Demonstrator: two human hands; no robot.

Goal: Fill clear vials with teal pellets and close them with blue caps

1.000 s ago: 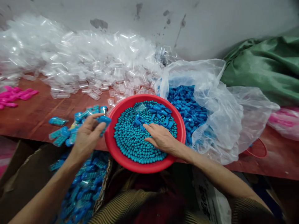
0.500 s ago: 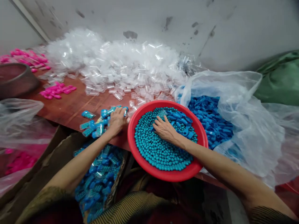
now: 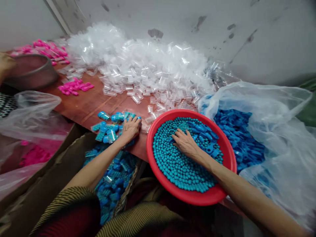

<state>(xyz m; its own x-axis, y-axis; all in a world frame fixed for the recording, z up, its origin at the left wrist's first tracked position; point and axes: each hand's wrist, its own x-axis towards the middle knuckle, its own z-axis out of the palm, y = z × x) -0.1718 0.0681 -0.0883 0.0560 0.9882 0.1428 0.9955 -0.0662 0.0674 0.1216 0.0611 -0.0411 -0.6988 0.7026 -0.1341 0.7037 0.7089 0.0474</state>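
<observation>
My left hand [image 3: 131, 129] rests palm down on a pile of small clear bottles with blue caps, filled with turquoise beads [image 3: 111, 135], at the table's front edge. Its fingers are bent and slightly apart. My right hand [image 3: 186, 143] lies with fingers spread on turquoise beads [image 3: 187, 176] in a red basin [image 3: 151, 164]. A bit of dark blue shows by its fingertips; what lies under the palm is hidden. Blue plastic caps [image 3: 206, 133] lie in the basin, just beyond the right hand.
Clear empty tubes [image 3: 148, 72] are heaped along the wall. A plastic bag of blue caps [image 3: 237, 138] stands right of the basin. Below the table, a carton holds filled bottles [image 3: 113, 184]. Pink pieces [image 3: 75, 86], a dark bowl [image 3: 34, 72] and another person's hand [image 3: 6, 65] are at left.
The whole view has shifted, so the scene sits further right. Another person's hand has come into view at the left edge. My hands stay at the bottles and in the basin.
</observation>
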